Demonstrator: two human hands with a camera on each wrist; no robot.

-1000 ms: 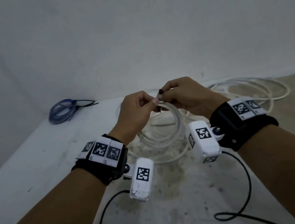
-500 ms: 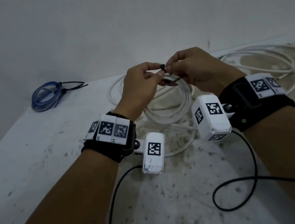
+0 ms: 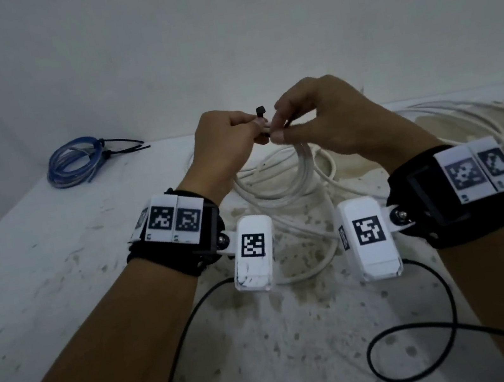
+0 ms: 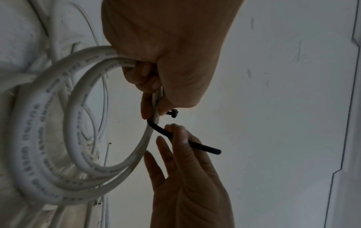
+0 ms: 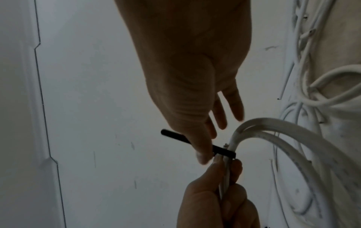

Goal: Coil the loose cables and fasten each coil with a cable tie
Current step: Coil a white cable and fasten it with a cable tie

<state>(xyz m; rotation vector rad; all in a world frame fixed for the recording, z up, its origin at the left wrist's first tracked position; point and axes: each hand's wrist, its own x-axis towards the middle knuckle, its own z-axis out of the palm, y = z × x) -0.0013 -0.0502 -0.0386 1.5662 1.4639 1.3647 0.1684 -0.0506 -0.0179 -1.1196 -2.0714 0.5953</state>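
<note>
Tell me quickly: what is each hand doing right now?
Left hand: closed, holding the white cable coil and the head end of the black cable tie.
Right hand: pinching the cable tie's tail.

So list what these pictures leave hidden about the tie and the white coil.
- Black cable tie: whether its tail has entered the head; left hand and right hand fingers cover it in every view.
- White coil: turn count; the strands overlap.
- Print on the coil, left wrist view: blurred.
</note>
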